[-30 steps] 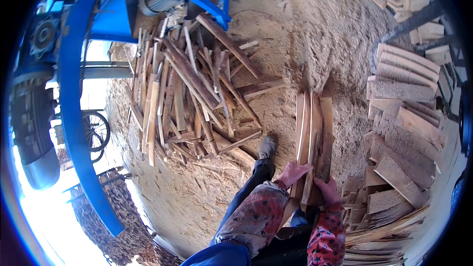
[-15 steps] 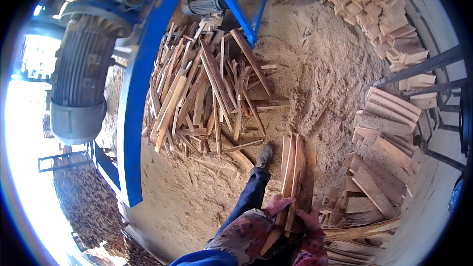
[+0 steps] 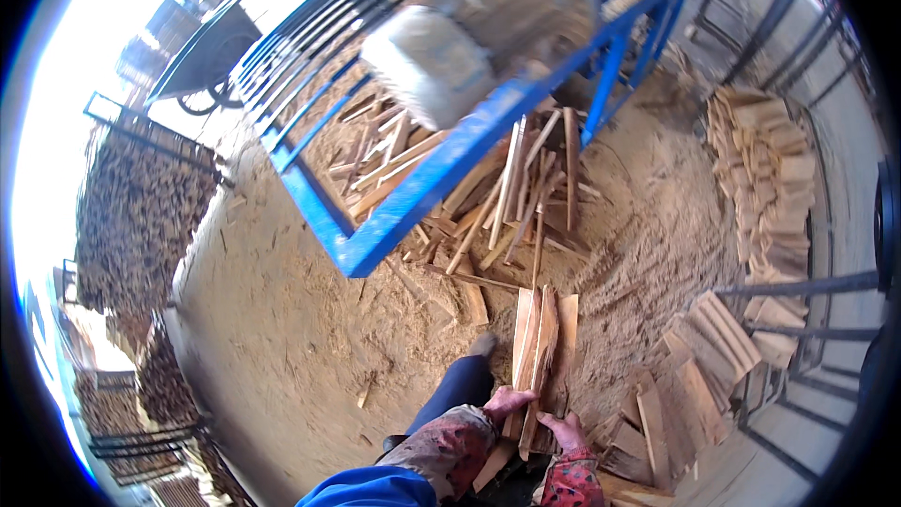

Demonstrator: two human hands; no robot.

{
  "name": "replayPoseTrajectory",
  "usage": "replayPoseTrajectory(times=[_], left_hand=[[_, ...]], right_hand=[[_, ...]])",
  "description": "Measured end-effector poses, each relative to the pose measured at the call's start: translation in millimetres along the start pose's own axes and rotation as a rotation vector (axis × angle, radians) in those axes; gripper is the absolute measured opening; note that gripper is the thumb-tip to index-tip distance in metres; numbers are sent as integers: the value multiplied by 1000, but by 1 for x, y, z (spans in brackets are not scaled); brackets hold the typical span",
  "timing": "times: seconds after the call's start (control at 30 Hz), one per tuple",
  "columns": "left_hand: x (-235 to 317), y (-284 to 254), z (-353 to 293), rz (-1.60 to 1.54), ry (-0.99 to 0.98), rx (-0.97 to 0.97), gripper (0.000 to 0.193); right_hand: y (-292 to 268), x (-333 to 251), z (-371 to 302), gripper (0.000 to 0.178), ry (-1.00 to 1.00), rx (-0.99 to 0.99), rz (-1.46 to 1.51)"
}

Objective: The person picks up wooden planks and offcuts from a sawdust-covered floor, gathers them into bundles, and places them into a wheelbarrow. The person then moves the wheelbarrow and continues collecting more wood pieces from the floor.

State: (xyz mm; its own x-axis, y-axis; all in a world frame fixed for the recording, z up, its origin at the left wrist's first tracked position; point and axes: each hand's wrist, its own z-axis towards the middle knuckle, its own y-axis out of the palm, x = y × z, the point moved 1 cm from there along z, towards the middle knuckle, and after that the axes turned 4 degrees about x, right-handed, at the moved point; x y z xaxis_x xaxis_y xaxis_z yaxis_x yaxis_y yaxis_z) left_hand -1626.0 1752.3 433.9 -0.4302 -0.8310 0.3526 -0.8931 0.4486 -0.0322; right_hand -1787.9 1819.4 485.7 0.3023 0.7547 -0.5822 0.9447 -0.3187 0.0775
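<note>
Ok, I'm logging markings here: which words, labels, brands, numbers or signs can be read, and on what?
None can be read.
The held boards and blue frame show no legible lettering.
The pale motor housing is too blurred to tell.

Left hand (image 3: 510,402) closed on the near part of a bundle of boards (image 3: 542,343), at its left side; right hand (image 3: 565,431) on the right side, thumb toward the wood. The boards point away from the body (ends uneven). Beyond them, a loose heap of wood strips (image 3: 511,183) lies partly behind a blue metal frame (image 3: 441,190), which carries a grey housing (image 3: 427,61), blurred. Floor (image 3: 282,338) strewn with sawdust. Cut boards (image 3: 694,385) stand in a leaning row at right; racked wood (image 3: 141,211) at far left.
</note>
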Motion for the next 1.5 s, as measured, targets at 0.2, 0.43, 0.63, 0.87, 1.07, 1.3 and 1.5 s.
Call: replayPoseTrajectory(times=[0.2,0.43,0.63,0.87,1.07,1.3,1.5], left_hand=[[-39,-56,6,-190,-11,-19,48],[-78,-200,-16,-469,29,-47,46],[-94,-346,-26,-742,5,40,41],[-95,-512,-84,-1050,77,187,33],[-92,-614,-83,-1204,144,236,39],[-51,-746,-52,-1083,127,309,41],[-8,-831,-63,-1228,26,196,46]], right_hand=[[58,8,10,48,-28,-93,-99],[225,-22,6,48,22,-129,-451],[345,4,73,63,85,-248,-622],[553,-49,52,67,85,-476,-622],[677,-91,57,69,-29,-580,-711],[801,-142,113,62,-3,-583,-788],[896,-201,121,64,105,-599,-791]])
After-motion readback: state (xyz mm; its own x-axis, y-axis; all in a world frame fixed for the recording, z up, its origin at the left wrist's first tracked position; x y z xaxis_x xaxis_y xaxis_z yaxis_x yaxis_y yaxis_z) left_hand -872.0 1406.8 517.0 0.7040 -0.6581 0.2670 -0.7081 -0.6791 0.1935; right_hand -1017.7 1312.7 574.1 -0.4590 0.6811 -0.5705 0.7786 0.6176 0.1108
